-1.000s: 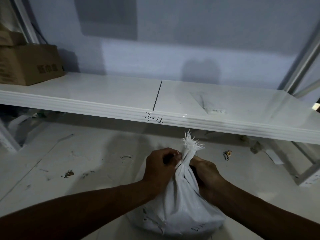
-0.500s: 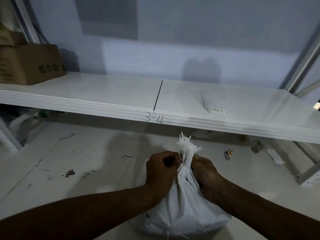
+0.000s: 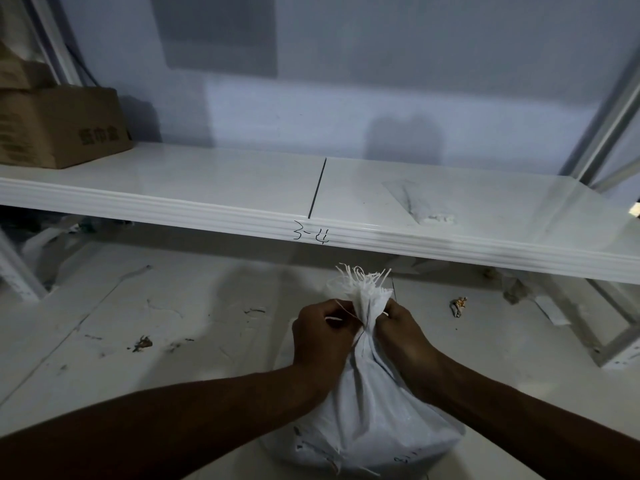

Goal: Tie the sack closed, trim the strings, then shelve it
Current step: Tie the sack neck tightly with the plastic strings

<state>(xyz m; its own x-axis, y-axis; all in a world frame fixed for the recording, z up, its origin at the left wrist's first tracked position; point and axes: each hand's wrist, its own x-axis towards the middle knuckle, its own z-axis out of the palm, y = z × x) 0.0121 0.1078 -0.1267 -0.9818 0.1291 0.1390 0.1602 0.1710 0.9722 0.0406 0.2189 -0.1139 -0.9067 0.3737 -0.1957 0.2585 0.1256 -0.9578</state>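
**Q:** Looking down from head height, what container is in view, and what does it hold?

**A:** A white woven sack [image 3: 367,410] stands on the pale floor [image 3: 173,341], bulging and full. Its contents are hidden. The mouth is gathered into a tight neck with frayed white strings [image 3: 363,275] fanning out above. A brown cardboard box [image 3: 59,128] sits closed at the left end of the shelf [image 3: 207,188].

**Q:** Where is the sack relative to each hand?

**A:** Its neck sits directly between them. The left hand [image 3: 322,336] is curled shut on the left side, pinching a thin white strand. The right hand [image 3: 401,332] is curled against the right side of the neck, gripping the fabric or string; which one is unclear. Both touch the sack, which is on the floor just in front of the shelf's front edge.

**Q:** Any writing?

**A:** "3-4" is handwritten in dark marker [image 3: 311,234] on the shelf's front edge. The box carries three printed characters, too dim to read. Faint dark print low on the sack is illegible.
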